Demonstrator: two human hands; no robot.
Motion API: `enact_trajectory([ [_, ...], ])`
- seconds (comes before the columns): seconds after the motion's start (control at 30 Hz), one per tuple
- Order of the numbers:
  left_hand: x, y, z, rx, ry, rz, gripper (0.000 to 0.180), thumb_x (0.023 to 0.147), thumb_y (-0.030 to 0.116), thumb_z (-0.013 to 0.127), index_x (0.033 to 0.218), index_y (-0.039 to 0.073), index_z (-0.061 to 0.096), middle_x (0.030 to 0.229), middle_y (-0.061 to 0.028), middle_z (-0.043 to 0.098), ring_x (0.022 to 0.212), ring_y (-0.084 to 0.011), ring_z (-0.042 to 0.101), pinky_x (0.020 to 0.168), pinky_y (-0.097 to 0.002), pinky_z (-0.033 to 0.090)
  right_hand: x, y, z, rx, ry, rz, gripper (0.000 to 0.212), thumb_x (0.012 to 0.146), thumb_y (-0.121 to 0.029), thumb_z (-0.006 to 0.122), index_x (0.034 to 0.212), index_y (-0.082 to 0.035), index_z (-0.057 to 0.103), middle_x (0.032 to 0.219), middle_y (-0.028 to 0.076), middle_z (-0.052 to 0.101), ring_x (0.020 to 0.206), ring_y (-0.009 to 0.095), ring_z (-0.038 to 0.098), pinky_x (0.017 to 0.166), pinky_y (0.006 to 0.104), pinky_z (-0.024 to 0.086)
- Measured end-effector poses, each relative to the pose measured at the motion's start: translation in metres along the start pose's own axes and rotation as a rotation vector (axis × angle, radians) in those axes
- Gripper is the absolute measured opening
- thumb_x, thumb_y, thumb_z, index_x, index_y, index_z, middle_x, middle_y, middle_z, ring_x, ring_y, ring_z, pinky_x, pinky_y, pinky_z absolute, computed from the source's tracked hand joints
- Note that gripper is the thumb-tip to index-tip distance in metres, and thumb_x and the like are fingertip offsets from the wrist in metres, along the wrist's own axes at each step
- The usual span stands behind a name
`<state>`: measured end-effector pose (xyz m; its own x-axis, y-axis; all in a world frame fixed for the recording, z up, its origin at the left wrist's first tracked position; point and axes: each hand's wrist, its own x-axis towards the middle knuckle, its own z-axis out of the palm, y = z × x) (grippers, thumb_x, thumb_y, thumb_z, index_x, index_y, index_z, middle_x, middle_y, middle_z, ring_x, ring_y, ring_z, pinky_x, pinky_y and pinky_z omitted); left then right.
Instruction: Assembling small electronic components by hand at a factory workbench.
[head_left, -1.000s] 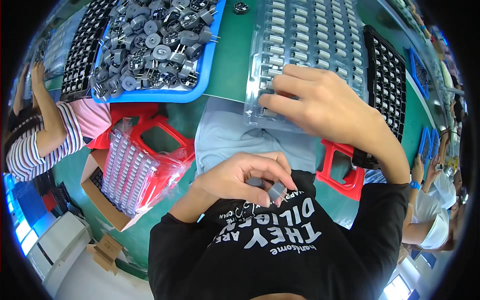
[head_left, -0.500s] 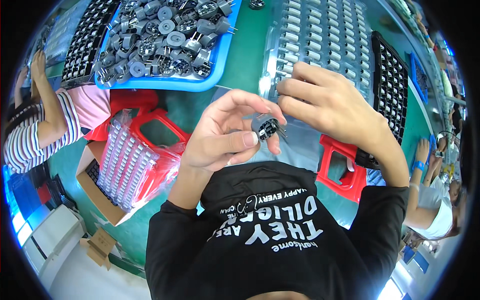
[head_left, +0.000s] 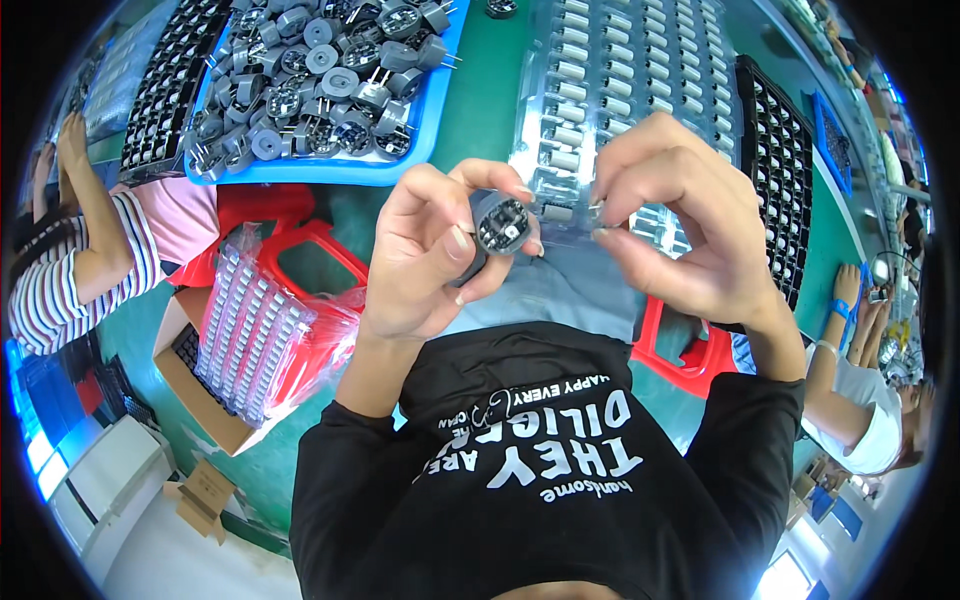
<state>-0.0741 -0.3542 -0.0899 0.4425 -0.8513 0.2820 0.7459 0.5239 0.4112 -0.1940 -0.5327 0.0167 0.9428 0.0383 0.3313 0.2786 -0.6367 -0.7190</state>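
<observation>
My left hand [head_left: 425,240] grips a round grey electronic part [head_left: 503,222] between thumb and fingers, its black and silver face turned up and toward the right. Across from it, my right hand [head_left: 690,215] pinches a small silvery part [head_left: 597,211] between thumb and fingertips; most of it is hidden. A gap separates the two hands. Just beyond them lies a clear plastic tray [head_left: 533,110] with rows of small silver cylinders. At the far left, a blue tray [head_left: 437,120] is heaped with similar grey round parts, several showing metal pins.
Black slotted trays flank the work area, one at right [head_left: 785,150], one at left [head_left: 165,110]. One grey part [head_left: 500,8] lies alone on the green table [head_left: 487,90]. Red stools [head_left: 690,365], an open carton [head_left: 235,430] and other people are around me.
My right hand has drawn away from the tray's near edge and opened out, showing a small silvery part in its pinch. My left hand has shifted left and turned the round part's face up.
</observation>
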Motion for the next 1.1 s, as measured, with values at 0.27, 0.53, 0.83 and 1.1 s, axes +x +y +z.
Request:
enact_trajectory([
  [0.27,0.0,0.001,0.004,0.229,0.012,-0.029,0.04,0.077,-0.002,0.077,0.109,0.002,0.055,0.118,-0.0185,0.056,0.107,-0.028,0.061,0.083,-0.0374,0.054,-0.008,-0.001,0.008,-0.037,0.001,-0.03,0.03,0.07,0.008,0.073,0.098,0.003,0.064,0.097,0.016,0.066,0.086,0.027,0.066,0.072,0.0331,0.054],
  [0.53,0.001,-0.001,0.004,0.435,-0.008,0.032,0.049,0.069,-0.008,0.08,0.112,-0.002,0.057,0.115,-0.0157,0.056,0.111,-0.0247,0.058,0.099,-0.0389,0.047,-0.017,0.005,0.025,-0.255,0.153,-0.225,0.037,0.067,-0.003,0.081,0.101,0.004,0.066,0.094,0.016,0.066,0.077,0.027,0.067,0.063,0.031,0.055],
  [0.83,0.004,-0.006,0.005,0.498,-0.068,0.109,0.045,0.069,-0.007,0.081,0.106,0.001,0.056,0.113,-0.014,0.057,0.108,-0.0237,0.059,0.095,-0.0377,0.051,-0.016,0.006,0.026,-0.353,0.16,-0.297,0.038,0.064,-0.007,0.082,0.098,0.003,0.068,0.091,0.014,0.064,0.072,0.025,0.067,0.059,0.031,0.055],
  [1.1,0.001,-0.005,0.009,0.517,-0.048,0.104,0.045,0.07,-0.007,0.082,0.105,0.001,0.055,0.112,-0.0146,0.057,0.108,-0.0232,0.059,0.092,-0.0348,0.053,-0.018,0.007,0.028,-0.335,0.146,-0.326,0.039,0.064,-0.006,0.081,0.099,0.004,0.068,0.091,0.014,0.064,0.071,0.024,0.067,0.058,0.0297,0.054],
])
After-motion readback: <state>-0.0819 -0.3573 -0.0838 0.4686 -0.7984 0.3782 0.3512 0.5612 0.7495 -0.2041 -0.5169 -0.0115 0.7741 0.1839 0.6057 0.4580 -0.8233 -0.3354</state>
